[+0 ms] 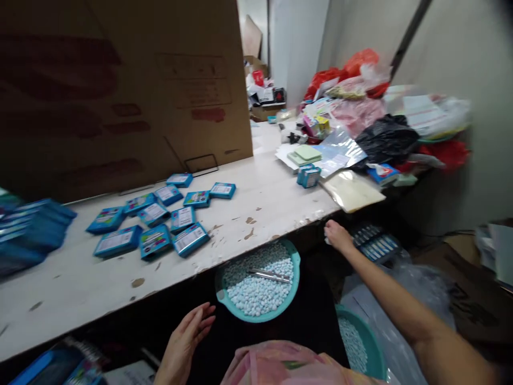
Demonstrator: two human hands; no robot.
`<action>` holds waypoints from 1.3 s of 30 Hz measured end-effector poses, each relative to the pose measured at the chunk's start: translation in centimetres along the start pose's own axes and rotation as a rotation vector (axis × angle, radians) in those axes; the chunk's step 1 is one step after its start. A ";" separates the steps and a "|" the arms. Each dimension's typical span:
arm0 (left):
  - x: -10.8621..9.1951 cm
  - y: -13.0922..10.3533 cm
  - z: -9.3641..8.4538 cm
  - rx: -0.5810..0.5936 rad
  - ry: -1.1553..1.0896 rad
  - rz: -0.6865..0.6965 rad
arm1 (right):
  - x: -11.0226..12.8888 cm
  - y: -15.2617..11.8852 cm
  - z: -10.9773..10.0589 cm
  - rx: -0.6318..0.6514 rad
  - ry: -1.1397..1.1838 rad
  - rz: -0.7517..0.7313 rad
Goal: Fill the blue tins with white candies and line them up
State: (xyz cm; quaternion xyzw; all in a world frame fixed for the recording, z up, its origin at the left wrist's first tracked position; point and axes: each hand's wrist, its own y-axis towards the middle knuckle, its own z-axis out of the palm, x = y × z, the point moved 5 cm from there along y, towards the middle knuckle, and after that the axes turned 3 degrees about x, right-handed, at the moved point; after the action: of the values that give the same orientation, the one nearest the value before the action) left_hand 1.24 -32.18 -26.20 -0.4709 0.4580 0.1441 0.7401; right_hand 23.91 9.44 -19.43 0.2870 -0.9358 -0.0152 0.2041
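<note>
My left hand (185, 338) hovers below the table's front edge, left of a turquoise basin (296, 270), fingers stretched out and holding nothing. Small white and pale-blue pellets (258, 299) fill the basin, and metal tongs (269, 275) lie on them. Out to the right, my right hand (337, 235) is closed near the table's edge. Something small and whitish shows at its fingers, too blurred to name. Beside that hand is a dark tray (377, 247) of rowed items. Several small blue boxes (155, 241) with white labels lie scattered on the white table (240, 224).
A large cardboard box (172, 107) stands at the back left. Stacked blue boxes (32, 230) sit at far left. Two blue boxes (308, 176), green pads (306, 154) and plastic bags (387, 139) occupy the right side. A second basin (374, 347) of pellets is low at right.
</note>
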 end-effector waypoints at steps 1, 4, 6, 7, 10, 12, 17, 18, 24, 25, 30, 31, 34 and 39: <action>-0.8 0.1 -0.4 -0.025 0.055 0.048 | -0.5 1.0 0.1 0.022 -0.003 -0.001; -3.9 0.9 -1.3 -0.128 0.245 0.256 | -1.6 4.0 0.1 -0.013 -0.021 -0.016; -6.4 1.8 -1.6 -0.196 0.430 0.446 | -1.6 6.3 -0.2 -0.084 -0.006 -0.092; -7.8 2.5 -1.6 -0.228 0.548 0.550 | -1.3 7.6 -0.4 -0.115 0.005 -0.142; -11.5 5.5 -1.0 -0.272 0.929 0.749 | 0.2 11.3 -1.1 -0.187 -0.046 -0.237; -13.5 8.4 -0.4 -0.272 1.128 0.761 | 2.2 12.4 -1.4 -0.236 -0.133 -0.264; -15.7 14.6 0.4 -0.282 1.375 0.451 | 10.2 5.0 2.9 0.070 -0.112 -0.507; -15.8 15.0 0.5 -0.293 1.391 0.412 | 11.6 2.0 4.6 0.201 -0.099 -0.571; -14.7 9.7 1.3 -0.226 1.106 0.764 | 13.0 -10.6 12.8 0.479 -0.245 -0.572; -13.9 8.1 1.3 -0.189 0.958 0.820 | 12.6 -11.1 13.5 0.486 -0.272 -0.536; -6.2 2.9 2.1 0.164 -0.084 0.521 | 12.1 -10.6 15.0 0.540 -0.347 -0.484; -4.4 2.3 2.7 0.229 -0.271 0.385 | 12.3 -10.6 15.1 0.539 -0.362 -0.492; 0.2 1.2 4.7 0.337 -0.604 0.003 | 12.8 -10.9 15.1 0.506 -0.398 -0.495; 3.8 0.7 6.4 0.268 -0.664 -0.249 | 11.9 -10.8 14.6 0.480 -0.400 -0.459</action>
State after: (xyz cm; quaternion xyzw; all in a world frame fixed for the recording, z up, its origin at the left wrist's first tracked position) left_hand 6.35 -27.33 -28.83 -0.3494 0.1472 0.1366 0.9152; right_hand 15.02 -7.29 -29.93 0.5200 -0.8455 0.1032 -0.0640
